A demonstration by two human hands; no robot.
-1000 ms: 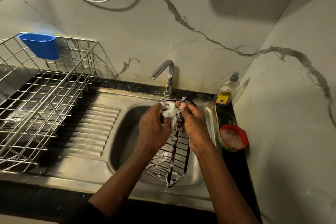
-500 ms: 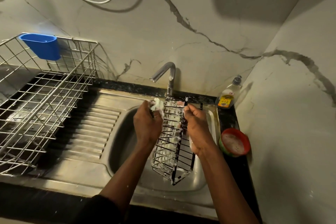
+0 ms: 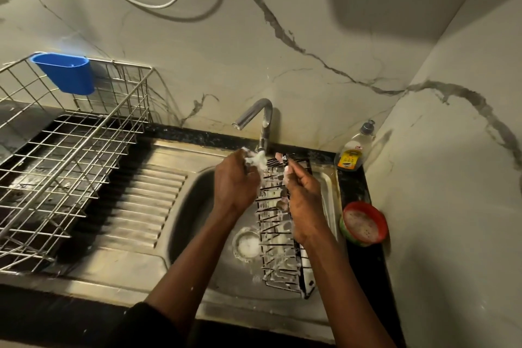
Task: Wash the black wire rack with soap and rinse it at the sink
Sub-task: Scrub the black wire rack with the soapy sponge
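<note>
Item: black wire rack [image 3: 278, 237], turned broadside since; right hand [image 3: 303, 200] grips its edge, left hand [image 3: 234, 183] clutches foamy pad [image 3: 255, 159]; soaping unfinished.

I can read no word or number anywhere in this view. The only printed thing is the label on the soap bottle [image 3: 354, 150], standing on the bench [image 3: 353, 188] beyond and to the right of my right grip [image 3: 303, 200]. It has a yellow panel with a small red-and-white patch above it, the letters too small to make out.
</note>
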